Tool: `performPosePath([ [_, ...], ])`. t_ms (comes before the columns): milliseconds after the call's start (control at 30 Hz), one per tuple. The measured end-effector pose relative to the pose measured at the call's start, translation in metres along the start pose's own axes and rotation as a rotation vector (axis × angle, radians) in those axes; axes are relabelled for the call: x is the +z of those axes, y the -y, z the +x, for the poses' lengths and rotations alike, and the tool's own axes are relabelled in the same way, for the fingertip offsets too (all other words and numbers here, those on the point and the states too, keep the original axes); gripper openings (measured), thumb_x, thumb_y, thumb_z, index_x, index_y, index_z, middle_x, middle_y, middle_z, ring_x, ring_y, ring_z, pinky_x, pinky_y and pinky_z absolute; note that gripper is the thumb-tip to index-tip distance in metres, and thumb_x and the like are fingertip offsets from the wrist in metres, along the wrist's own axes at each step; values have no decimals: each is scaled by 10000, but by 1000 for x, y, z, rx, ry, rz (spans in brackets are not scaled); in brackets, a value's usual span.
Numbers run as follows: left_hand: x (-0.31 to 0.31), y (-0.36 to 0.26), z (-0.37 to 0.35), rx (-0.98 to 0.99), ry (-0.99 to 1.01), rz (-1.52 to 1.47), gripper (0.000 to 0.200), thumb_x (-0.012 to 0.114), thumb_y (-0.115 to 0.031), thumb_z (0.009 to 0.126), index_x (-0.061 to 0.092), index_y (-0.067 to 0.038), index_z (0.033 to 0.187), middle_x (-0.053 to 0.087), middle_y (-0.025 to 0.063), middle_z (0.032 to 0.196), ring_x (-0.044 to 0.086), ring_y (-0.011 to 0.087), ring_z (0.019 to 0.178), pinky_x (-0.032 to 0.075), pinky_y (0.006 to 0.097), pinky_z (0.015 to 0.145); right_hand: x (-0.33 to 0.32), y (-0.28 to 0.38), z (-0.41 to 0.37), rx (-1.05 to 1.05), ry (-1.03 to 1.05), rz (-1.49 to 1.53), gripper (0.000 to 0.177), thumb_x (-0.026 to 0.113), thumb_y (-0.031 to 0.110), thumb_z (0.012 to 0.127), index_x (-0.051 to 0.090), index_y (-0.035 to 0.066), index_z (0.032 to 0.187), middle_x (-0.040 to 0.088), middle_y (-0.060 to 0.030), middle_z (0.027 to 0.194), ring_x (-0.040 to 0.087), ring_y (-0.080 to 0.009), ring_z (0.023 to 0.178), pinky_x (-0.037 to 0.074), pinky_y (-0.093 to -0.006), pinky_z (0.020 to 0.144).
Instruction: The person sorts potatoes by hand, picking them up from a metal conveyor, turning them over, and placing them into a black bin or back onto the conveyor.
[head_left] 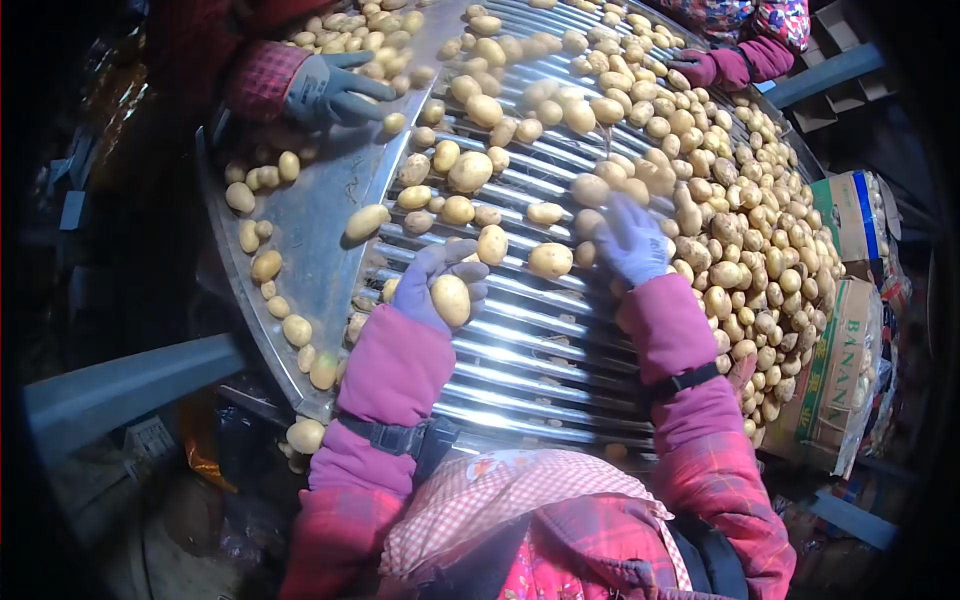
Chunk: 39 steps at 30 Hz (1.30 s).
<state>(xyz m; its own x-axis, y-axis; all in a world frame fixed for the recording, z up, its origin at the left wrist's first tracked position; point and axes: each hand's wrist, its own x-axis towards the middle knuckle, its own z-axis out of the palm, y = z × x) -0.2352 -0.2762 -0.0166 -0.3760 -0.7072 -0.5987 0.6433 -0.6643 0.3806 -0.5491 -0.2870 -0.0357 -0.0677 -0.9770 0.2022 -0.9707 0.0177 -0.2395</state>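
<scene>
My left hand (435, 285), in a pale purple glove, is closed round a yellow potato (450, 300) over the left part of the metal rollers (530, 370). Over the right part of the rollers is my right hand (633, 240), gloved alike and blurred by motion. It is beside the edge of a large potato pile (740, 230), its fingers stretched toward some potatoes; whether it grips one cannot be made out. Between my hands a loose potato (550, 260) lies on the rollers.
A co-worker's gray-gloved hand (340, 90) is at the upper left, above a metal side tray (300, 220) with potatoes. Another person's dark pink-gloved hand (695, 67) touches the pile at the upper right. A cardboard box (835, 370) stands at the right.
</scene>
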Motion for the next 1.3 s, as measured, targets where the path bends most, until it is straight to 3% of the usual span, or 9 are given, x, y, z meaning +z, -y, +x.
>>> performPosePath([
  [233, -1, -2, 2, 33, 52, 22, 375, 529, -369, 894, 596, -69, 1109, 638, 76, 889, 586, 165, 678, 491, 277, 562, -9, 78, -19, -231, 214, 136, 564, 619, 442, 801, 531, 181, 1293, 460, -198, 1350, 450, -408, 1216, 384, -472, 1014],
  [333, 10, -3, -15, 31, -46, 28, 412, 533, -395, 883, 590, -71, 1132, 633, 63, 917, 585, 145, 678, 518, 270, 593, -30, 61, -35, -228, 21, 369, 484, 651, 273, 817, 544, 125, 1265, 508, -216, 1280, 490, -379, 1183, 395, -446, 994],
  [400, 12, -4, -34, 56, -30, 85, 420, 529, -395, 888, 586, -66, 1143, 636, 64, 920, 590, 143, 687, 522, 268, 598, -48, -1, -47, 39, -107, 426, 417, 663, 198, 820, 572, 78, 1209, 569, -200, 1208, 532, -351, 1134, 415, -405, 973],
  [533, 0, -4, -79, 87, 63, 227, 449, 496, -391, 915, 565, -38, 1185, 646, 81, 944, 612, 149, 726, 522, 264, 611, -71, -124, -132, 300, -208, -406, 512, 564, 414, 876, 536, 107, 1286, 550, -171, 1267, 530, -336, 1151, 402, -405, 991],
  [667, -28, 20, -83, -38, 6, 142, 431, 531, -374, 896, 569, -44, 1171, 640, 79, 915, 595, 159, 709, 510, 276, 604, -65, -77, -142, 518, -194, -144, 640, 554, 453, 882, 393, 112, 1400, 528, -168, 1298, 498, -344, 1190, 388, -402, 1006],
  [700, -36, 25, -82, -122, -20, 80, 425, 550, -369, 883, 574, -49, 1161, 635, 75, 899, 586, 159, 698, 506, 280, 598, -42, -95, -141, 341, -337, -34, 668, 583, 455, 873, 385, 97, 1401, 520, -201, 1291, 512, -359, 1174, 397, -413, 997],
  [900, -40, 29, -65, -21, -119, 162, 443, 578, -391, 850, 575, -71, 1156, 609, 110, 990, 583, 172, 719, 506, 308, 605, -23, -14, -93, 276, 18, 260, 718, 631, 416, 831, 336, 155, 1431, 533, -233, 1226, 507, -387, 1152, 410, -447, 973],
  [1067, -39, 25, -66, -10, -113, 172, 461, 559, -421, 855, 566, -92, 1180, 618, 116, 986, 598, 179, 742, 499, 282, 614, 0, 40, -70, 47, 122, -46, 598, 558, 466, 820, 426, 291, 1376, 480, -190, 1313, 522, -358, 1124, 401, -473, 932],
  [1300, -43, 25, -61, 35, -95, 158, 459, 565, -410, 846, 551, -135, 1214, 622, 129, 969, 595, 188, 721, 495, 287, 625, -16, 102, -74, -220, 173, 10, 513, 577, 443, 818, 523, 285, 1303, 416, -207, 1375, 489, -370, 1165, 296, -520, 1021],
])
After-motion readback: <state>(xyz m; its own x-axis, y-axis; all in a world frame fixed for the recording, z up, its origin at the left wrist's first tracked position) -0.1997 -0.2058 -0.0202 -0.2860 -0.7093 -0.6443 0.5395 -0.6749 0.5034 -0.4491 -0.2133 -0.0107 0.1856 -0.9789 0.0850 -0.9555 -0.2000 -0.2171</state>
